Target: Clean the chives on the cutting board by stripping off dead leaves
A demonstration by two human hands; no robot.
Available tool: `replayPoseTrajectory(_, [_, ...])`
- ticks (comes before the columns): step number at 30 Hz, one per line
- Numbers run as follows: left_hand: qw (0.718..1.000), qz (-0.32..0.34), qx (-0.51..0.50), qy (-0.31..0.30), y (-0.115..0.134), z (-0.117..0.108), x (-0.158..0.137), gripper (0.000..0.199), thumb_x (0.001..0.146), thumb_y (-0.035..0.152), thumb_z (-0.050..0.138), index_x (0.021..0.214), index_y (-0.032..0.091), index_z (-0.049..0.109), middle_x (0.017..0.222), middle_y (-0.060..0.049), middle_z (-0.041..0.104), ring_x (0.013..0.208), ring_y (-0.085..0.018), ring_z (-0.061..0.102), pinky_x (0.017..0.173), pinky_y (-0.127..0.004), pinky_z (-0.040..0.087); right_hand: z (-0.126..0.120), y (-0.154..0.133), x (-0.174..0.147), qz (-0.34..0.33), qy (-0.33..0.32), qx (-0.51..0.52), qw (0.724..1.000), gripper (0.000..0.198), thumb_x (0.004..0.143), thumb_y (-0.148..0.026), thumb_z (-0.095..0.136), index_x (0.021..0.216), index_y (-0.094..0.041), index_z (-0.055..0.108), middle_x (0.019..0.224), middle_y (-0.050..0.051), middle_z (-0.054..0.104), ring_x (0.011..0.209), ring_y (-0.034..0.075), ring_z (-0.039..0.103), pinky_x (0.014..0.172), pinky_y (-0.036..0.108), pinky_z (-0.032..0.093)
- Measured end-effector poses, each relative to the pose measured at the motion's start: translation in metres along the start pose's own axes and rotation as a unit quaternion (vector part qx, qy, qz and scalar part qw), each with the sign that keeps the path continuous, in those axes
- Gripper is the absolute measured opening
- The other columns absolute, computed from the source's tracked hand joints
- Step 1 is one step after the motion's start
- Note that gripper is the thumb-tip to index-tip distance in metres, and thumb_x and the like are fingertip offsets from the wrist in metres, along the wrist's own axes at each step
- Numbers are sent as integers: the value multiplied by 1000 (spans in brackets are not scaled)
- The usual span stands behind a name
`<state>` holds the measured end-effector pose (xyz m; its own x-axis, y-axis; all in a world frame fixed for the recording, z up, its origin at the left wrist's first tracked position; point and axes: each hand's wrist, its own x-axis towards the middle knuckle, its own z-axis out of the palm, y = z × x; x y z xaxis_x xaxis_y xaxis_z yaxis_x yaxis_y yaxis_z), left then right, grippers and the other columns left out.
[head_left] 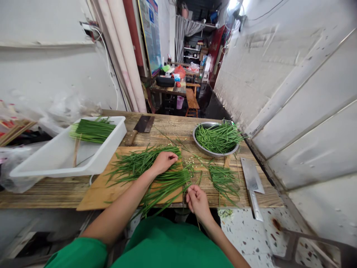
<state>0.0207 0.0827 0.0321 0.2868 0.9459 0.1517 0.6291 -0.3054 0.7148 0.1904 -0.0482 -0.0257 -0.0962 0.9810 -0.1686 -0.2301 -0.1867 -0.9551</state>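
Note:
Two bunches of garlic chives lie side by side on a wooden cutting board: a far bunch [134, 162] and a near bunch [167, 186]. My left hand [165, 162] is over the far bunch, thumb and fingers pinched together; whatever is between them is too small to name. By the cut ends of the near bunch, at the board's right edge, my right hand [197, 201] is closed, with a thin chive stalk seeming to run through its fingers. Small pale trimmed bits [189, 162] are scattered past the board. A loose pile of chives [223, 180] lies to the right.
A metal bowl [216, 153] heaped with chives stands at the back right. A cleaver [252, 178] lies at the right, its handle over the table edge. Another cleaver [145, 124] lies behind the board. At left, a white plastic tray [55, 172] holds more chives.

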Motion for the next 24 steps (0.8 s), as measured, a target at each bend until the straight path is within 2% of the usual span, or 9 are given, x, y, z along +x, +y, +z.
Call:
replayPoseTrajectory(11, [1000, 12, -6, -2, -1, 1, 0, 18, 73, 24, 52, 77, 14, 67, 74, -2, 68, 66, -14, 57, 64, -22, 41, 1, -2, 0, 2, 5, -2, 1000, 36, 75, -53, 52, 70, -18, 43, 45, -9, 47, 22, 0, 26, 24, 13, 11])
replayPoseTrajectory(24, [998, 63, -4, -17, -3, -1, -2, 15, 76, 23, 55, 80, 16, 67, 80, -3, 68, 76, -15, 59, 73, -25, 42, 1, -3, 0, 5, 5, -1, 1000, 36, 74, -53, 52, 69, -18, 43, 45, -10, 46, 21, 0, 26, 24, 13, 11])
